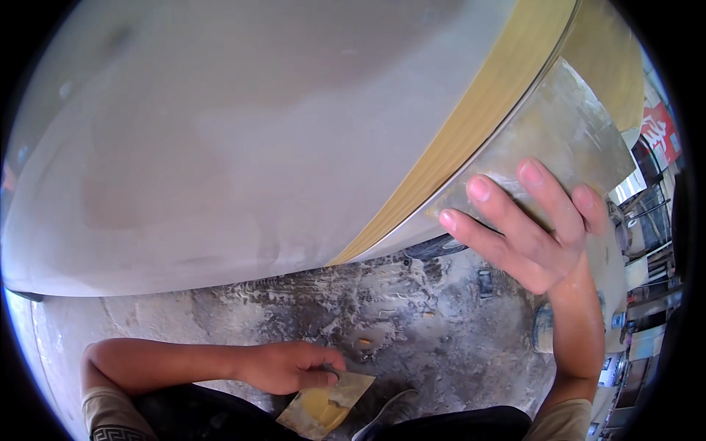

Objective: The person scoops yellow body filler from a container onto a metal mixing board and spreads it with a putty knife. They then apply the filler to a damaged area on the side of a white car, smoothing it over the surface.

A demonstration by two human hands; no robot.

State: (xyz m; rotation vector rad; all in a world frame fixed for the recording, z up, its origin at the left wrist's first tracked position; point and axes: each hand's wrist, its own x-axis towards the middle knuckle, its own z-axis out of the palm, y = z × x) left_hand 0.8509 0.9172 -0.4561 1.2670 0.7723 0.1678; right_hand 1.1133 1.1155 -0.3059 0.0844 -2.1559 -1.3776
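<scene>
My right hand (533, 220) grips a broad, thin metal spreader (562, 125), fingers spread over its face and thumb hidden. The spreader lies along the edge of a large pale grey car panel (243, 162), by a dark seam. A smooth tan-yellow band (456, 136) runs along that edge. Low in front of me, my left hand (294, 367) pinches the corner of a small flat plate (364, 384). Yellow putty (321, 411) is smeared on the plate.
Part of a dark tyre (437, 248) shows under the panel. The stained concrete floor (243, 316) carries small orange bits. A clear plastic jug (543, 329) stands behind my right forearm. At far right are cluttered shelves (651, 272) and a red sign (660, 134).
</scene>
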